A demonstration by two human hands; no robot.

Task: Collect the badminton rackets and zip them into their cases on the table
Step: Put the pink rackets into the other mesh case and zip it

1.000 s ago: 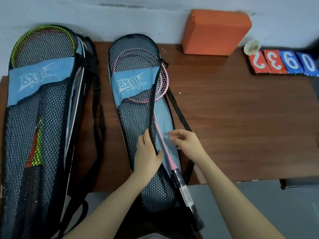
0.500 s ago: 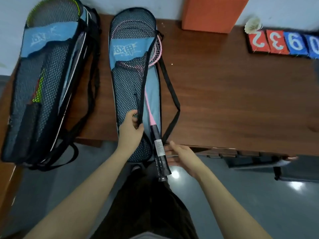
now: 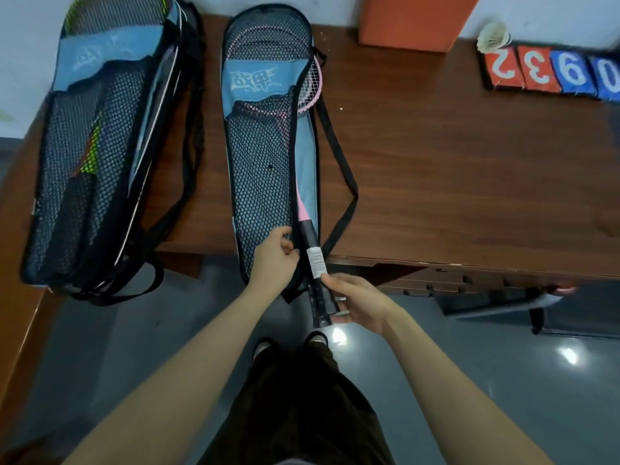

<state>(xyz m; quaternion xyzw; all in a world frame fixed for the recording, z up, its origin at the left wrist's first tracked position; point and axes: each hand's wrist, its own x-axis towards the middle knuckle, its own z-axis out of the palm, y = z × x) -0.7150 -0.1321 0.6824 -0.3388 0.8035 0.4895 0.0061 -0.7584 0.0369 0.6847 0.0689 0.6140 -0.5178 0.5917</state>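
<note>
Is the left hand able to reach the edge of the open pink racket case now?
Probably yes. The left hand already grips the mesh edge of the pink racket case near its lower end, nothing between. The right hand holds the racket handle just beside it.

The score cards (image 3: 550, 73) at the table's far right read 2, 3, 9, 0, upside down.

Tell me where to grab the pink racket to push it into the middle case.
Probably the black handle, from its right side. It sticks out of the case past the table edge, while the head sits under mesh. The right hand already holds it there; the left hand holds the case's open edge.
</note>
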